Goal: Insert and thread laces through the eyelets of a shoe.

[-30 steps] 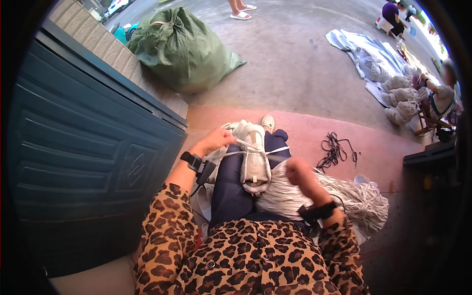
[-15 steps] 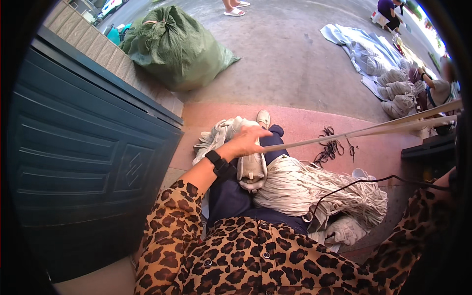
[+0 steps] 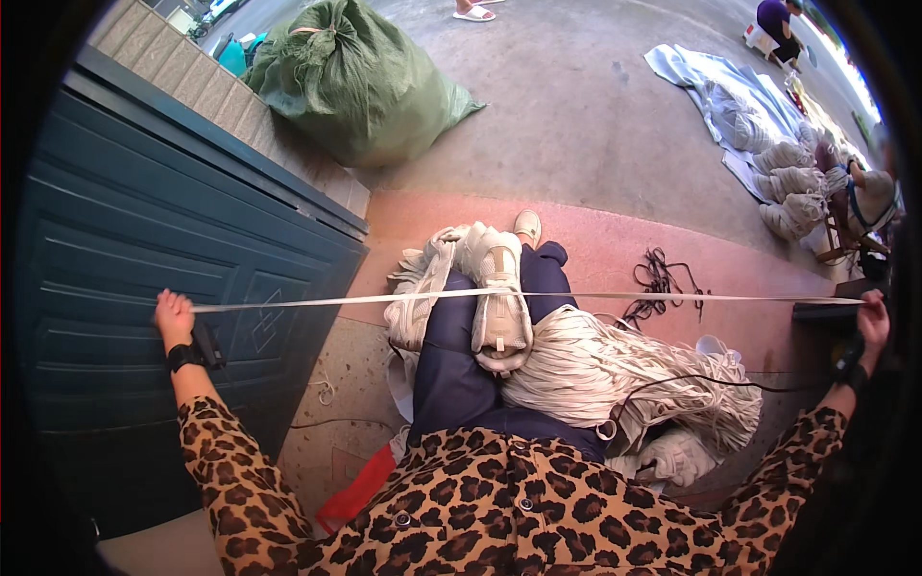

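A long pale shoelace [image 3: 384, 297] is pulled out nearly straight across the view, over my thighs. Its left end is gripped in my closed left hand [image 3: 174, 315], far out in front of the dark door. My right hand [image 3: 872, 323], at the far right, is closed on the other end. On my lap rests a beige and white shoe [image 3: 501, 331], toe part hidden; the lace crosses it, and whether it runs through the eyelets I cannot tell. A thick bundle of cream laces [image 3: 615, 370] lies across my right thigh. Other pale shoes [image 3: 423, 288] are beside my left leg.
A dark blue-green panelled door [image 3: 144, 259] stands close on my left. Ahead is a stuffed green sack [image 3: 355, 91]. Black cords [image 3: 663, 283] lie on the pink floor. At right, a seated person [image 3: 872, 197] is beside piled shoes [image 3: 792, 182]. A red strip [image 3: 360, 485] is near my left hip.
My left hand has moved from above the shoe far out to the left with the lace, which now spans both hands. My right hand has come into clearer view at the right.
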`<state>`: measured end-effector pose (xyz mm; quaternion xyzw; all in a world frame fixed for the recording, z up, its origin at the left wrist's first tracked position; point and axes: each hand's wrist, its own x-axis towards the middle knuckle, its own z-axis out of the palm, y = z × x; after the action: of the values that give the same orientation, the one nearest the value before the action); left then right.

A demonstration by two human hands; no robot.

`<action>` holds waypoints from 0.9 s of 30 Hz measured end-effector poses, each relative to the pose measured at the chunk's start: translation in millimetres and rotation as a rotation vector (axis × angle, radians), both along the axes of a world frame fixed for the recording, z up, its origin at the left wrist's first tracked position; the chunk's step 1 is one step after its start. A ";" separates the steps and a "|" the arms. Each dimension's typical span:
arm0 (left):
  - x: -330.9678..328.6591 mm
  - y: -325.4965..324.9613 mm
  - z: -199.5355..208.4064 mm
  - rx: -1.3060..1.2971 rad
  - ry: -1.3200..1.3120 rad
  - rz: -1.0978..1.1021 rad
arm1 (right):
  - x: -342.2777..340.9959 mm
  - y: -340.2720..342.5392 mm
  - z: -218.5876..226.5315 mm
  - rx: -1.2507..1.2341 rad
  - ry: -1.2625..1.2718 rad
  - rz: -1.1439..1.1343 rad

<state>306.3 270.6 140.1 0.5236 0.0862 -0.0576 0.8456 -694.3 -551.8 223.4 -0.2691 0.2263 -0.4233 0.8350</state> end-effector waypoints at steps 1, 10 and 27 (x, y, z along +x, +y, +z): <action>-10.4 -12.0 9.8 0.149 0.002 0.194 | 18.2 2.3 -33.6 -0.179 0.049 0.034; -186.9 -230.1 -85.9 0.279 0.435 -0.850 | 448.5 281.2 -197.2 -0.662 0.939 0.565; -312.0 -279.1 -133.0 0.978 -0.289 -1.121 | 543.1 386.9 -247.2 -1.414 1.193 0.450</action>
<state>-5.7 -8.5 7.1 0.8068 -0.2889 -0.3650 0.3639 -151.2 -165.0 -23.8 -0.9209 0.2496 -0.0843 0.2874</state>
